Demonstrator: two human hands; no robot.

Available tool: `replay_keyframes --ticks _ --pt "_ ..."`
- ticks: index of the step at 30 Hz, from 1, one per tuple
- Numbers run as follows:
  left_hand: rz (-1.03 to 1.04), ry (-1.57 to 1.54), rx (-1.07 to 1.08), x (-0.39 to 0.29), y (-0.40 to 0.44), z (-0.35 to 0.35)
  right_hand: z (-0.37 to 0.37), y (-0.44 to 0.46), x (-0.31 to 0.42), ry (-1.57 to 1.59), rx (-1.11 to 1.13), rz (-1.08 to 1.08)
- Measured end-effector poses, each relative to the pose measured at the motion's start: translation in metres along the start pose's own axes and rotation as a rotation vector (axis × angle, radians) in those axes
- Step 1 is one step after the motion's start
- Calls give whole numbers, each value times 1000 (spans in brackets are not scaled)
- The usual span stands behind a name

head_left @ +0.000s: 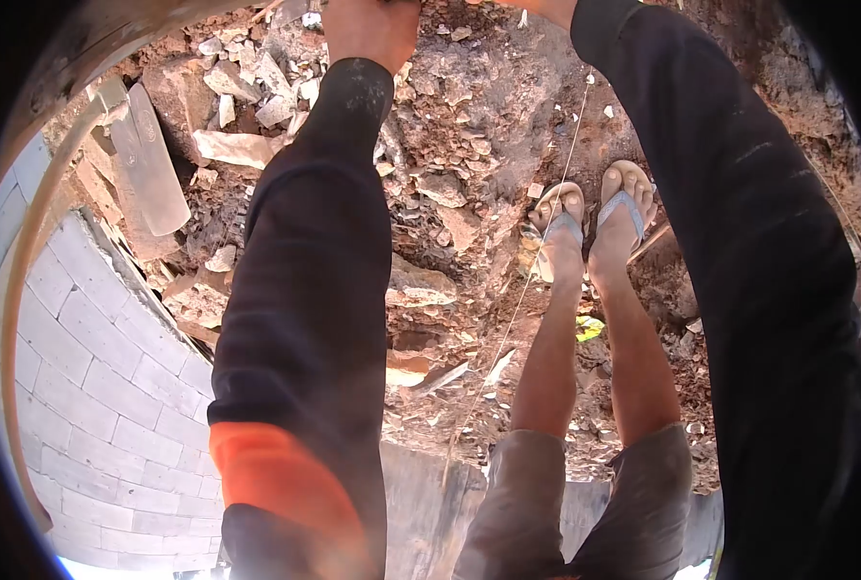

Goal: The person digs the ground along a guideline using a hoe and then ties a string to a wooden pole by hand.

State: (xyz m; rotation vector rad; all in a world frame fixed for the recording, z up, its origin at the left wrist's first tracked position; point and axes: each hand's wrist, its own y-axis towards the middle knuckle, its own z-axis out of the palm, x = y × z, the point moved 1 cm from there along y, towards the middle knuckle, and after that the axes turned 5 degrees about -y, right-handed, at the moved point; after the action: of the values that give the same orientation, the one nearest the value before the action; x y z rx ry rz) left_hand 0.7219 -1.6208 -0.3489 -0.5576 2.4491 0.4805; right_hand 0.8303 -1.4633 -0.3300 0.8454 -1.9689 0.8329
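My left hand (371, 31) reaches to the top edge of the head view, over reddish soil and rubble. Its fingers lie mostly past the frame edge, and a small dark patch shows beside them that I cannot make out. Only a sliver of my right hand (546, 9) shows, also at the top edge, with its fingers cut off. Both arms stretch forward in dark long sleeves. Below the right hand, a thin string (574, 145) runs slantwise over the ground, passing close to my sandalled feet (561, 208).
Broken stones (257, 82) are heaped at upper left. Near them rests a hoe-like tool with a flat blade (150, 159) and long curved handle (17, 309). A grey block wall (112, 377) stands at left. A yellow-green scrap (590, 328) lies behind my feet.
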Motion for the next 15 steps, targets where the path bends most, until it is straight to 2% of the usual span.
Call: replay_keyframes --ticks 2,3,5,9,11,15 --pt "-257 -730 -66 -3 -9 11 0 -2 -6 186 74 91" --pt "-258 -729 -66 -9 -10 3 2 1 -12 166 116 104" --pt "-704 -756 226 -25 -9 -16 1 -10 -7 143 53 71" --pt "-730 -714 236 -32 5 -18 7 -12 -9 45 -133 48" --pt "-846 -699 435 -27 9 -27 9 -14 -12 43 -158 52" --pt "-890 -754 469 9 5 -17 0 -20 -5 -14 -161 -19"
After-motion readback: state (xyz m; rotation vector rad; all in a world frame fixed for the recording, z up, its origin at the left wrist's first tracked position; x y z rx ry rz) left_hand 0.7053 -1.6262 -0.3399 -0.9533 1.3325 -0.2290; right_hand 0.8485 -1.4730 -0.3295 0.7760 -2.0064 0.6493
